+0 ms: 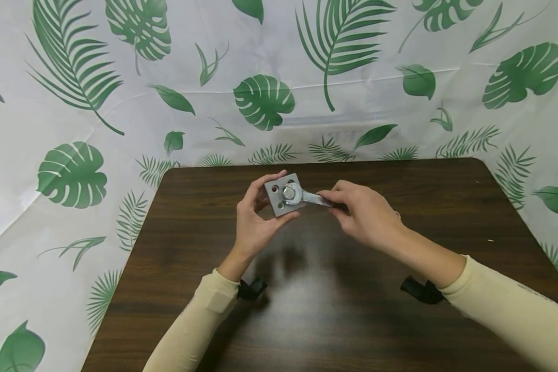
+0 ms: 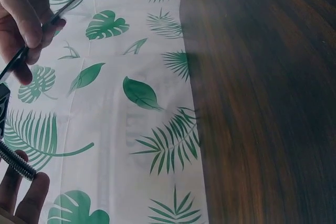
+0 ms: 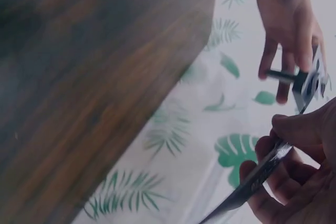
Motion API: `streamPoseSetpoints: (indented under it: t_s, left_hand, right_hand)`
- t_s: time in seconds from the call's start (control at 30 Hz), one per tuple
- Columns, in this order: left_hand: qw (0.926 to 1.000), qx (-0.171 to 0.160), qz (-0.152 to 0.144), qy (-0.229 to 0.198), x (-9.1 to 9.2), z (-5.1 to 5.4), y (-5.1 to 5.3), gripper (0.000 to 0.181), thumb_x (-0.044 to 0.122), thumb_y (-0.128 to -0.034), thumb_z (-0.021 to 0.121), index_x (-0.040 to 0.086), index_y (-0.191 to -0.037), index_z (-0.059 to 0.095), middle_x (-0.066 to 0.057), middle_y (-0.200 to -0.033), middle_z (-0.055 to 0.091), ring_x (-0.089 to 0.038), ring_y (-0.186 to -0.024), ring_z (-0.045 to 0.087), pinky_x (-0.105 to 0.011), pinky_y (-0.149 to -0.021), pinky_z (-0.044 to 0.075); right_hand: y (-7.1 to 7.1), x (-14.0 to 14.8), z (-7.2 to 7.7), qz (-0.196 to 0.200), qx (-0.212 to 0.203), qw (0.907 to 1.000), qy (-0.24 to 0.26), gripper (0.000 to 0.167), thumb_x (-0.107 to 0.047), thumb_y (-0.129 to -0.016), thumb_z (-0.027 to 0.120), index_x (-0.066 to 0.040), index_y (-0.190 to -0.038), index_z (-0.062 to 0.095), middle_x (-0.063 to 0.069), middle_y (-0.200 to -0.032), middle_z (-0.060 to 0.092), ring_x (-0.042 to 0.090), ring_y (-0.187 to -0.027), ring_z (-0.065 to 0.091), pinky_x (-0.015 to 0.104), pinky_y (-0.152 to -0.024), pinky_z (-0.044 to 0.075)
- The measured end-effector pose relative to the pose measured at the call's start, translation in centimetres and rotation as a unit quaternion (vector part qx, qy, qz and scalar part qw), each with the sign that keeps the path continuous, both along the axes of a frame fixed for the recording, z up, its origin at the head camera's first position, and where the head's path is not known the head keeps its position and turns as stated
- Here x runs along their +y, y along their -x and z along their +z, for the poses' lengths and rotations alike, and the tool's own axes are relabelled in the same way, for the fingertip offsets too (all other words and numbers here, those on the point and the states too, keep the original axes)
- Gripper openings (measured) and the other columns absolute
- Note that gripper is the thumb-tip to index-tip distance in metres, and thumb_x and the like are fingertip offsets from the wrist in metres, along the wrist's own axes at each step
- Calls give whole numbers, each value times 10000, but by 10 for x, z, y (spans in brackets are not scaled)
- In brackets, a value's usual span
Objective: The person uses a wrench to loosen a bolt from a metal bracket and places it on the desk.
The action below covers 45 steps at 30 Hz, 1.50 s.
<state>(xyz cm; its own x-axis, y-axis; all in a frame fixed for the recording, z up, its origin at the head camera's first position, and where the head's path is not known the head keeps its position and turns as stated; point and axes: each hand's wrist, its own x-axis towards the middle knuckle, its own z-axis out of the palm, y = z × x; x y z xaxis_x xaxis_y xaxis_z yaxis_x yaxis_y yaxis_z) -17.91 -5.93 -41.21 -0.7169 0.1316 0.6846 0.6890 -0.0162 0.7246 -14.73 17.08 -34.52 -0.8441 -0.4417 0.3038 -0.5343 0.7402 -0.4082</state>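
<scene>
Above the table, my left hand (image 1: 254, 223) grips a square grey metal plate (image 1: 274, 199) by its edges, between thumb and fingers. The plate has several holes, and a hex bolt head (image 1: 289, 192) sits on the face turned up. Behind the plate, the bolt's threaded shank (image 2: 18, 162) sticks out near my left fingers in the left wrist view. My right hand (image 1: 365, 214) pinches the handle of a metal wrench (image 1: 313, 198), whose ring end lies around the bolt head. In the right wrist view the wrench's other end (image 3: 239, 195) extends past my right fingers.
Under both hands is a dark wood-grain table (image 1: 176, 227). A white cloth with green leaves (image 1: 190, 129) hangs behind and beside it. Black straps or mounts (image 1: 420, 290) show at both wrists below the cream sleeves (image 1: 507, 305).
</scene>
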Motion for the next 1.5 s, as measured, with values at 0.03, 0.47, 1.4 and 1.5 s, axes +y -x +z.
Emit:
streamPoseSetpoints:
  t_s: [0.03,0.47,1.4,1.5]
  left_hand:
    - [10000,-2,-18,3,0,0,0,808,-78,-633,882,109,-1339,535,-56,-1347,605,-276,-1094,638,-380,-826,540]
    - [9995,17,-305,62,6,22,-16,734,-166,-632,842,-93,-1280,507,-209,-1305,601,-289,-1094,636,-370,-831,538]
    - [9988,2,-390,291,8,20,-17,751,-120,-639,861,-57,-1304,517,-187,-1322,596,-257,-1079,635,-422,-843,541]
    - [9992,6,-335,226,6,21,-17,751,-125,-634,861,-63,-1298,517,-204,-1316,594,-251,-1076,633,-400,-842,541]
  right_hand:
    - [2,2,1,39,199,9998,-73,349,-24,-873,712,-92,-1215,707,-32,-905,603,124,-674,509,303,-583,426]
    - [40,17,18,961,2322,9577,-1405,489,109,-765,701,-99,-1208,698,93,-973,620,292,-856,599,444,-742,516]
    - [83,4,63,2165,4180,8551,-2172,342,77,-820,719,-110,-1105,728,143,-1048,640,320,-1060,594,482,-1118,296]
    - [82,9,57,1951,3866,8788,-2005,369,100,-813,714,-116,-1111,733,129,-995,641,324,-1011,602,498,-1076,351]
